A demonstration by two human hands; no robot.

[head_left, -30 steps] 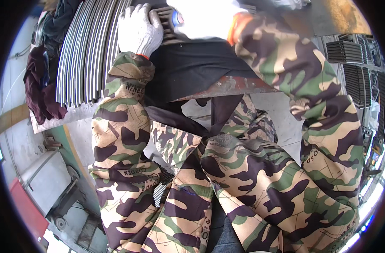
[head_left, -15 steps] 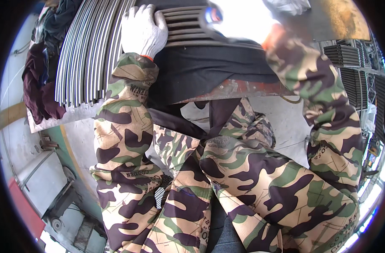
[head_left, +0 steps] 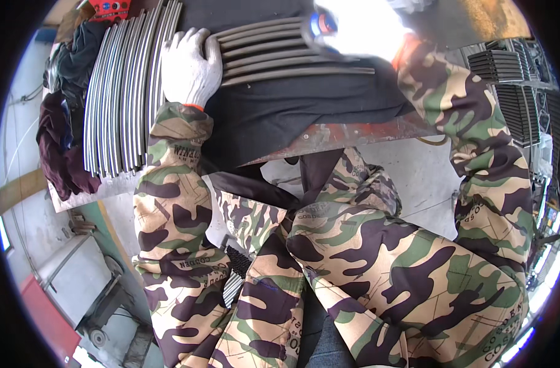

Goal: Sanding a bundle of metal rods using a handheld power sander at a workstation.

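My left hand [head_left: 193,69], in a white knit glove with an orange cuff edge, lies with its fingers stretched at the left ends of several dark metal rods [head_left: 261,53] set crosswise on a black cloth [head_left: 261,113]. Beside its outer edge stands a packed row of shiny metal rods [head_left: 123,98], running away from me. My right hand [head_left: 366,34], its white glove washed out by glare, is closed on a round, dark-rimmed tool [head_left: 322,26] with a blue and red middle. That tool is over the right part of the crosswise rods; its kind and my right fingers are hard to make out.
Dark and maroon cloths [head_left: 65,144] hang at the table's left end. A red box [head_left: 111,8] sits at the far left. Stacked dark rods [head_left: 516,110] fill racks at the right. The metal table edge [head_left: 353,132] runs before me; a white cart [head_left: 77,276] stands lower left.
The view has shifted, so the table shows lower and the red box appears. My left hand now overlaps the left ends of the crosswise rods. My right hand still grips the round tool over them.
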